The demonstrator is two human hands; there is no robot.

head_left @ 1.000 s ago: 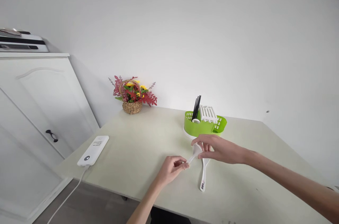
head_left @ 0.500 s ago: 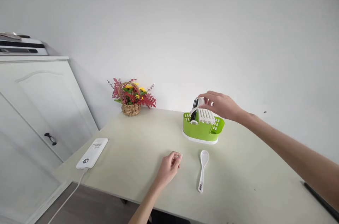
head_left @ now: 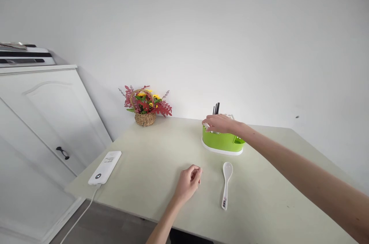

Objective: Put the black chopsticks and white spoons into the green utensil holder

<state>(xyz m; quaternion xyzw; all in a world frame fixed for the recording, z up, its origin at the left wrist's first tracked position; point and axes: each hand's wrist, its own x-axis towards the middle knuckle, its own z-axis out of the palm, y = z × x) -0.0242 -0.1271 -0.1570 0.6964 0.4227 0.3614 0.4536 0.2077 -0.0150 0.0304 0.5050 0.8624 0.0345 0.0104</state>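
Observation:
Over the left part of a green utensil caddy (head_left: 220, 142) with a white base reaches my right hand (head_left: 220, 124). Its fingers are bent down and closed on something white at the caddy's left rim; the hand hides what it is. Black chopsticks (head_left: 216, 108) stick up behind this hand. My left hand (head_left: 188, 182) lies on the table with its fingers curled in, nothing visible in them. To its right a white spoon (head_left: 226, 184) lies on the tabletop, bowl toward the caddy.
A wicker basket of artificial flowers (head_left: 145, 119) stands at the back left of the pale table (head_left: 138, 171). A white power bank (head_left: 105, 167) with a cable (head_left: 83, 213) lies near the left edge. Beside the table is a white cabinet (head_left: 52, 121).
My right hand has moved left and down from the white slotted part to the caddy's left rim. My left hand stays curled on the table. The view has shifted slightly.

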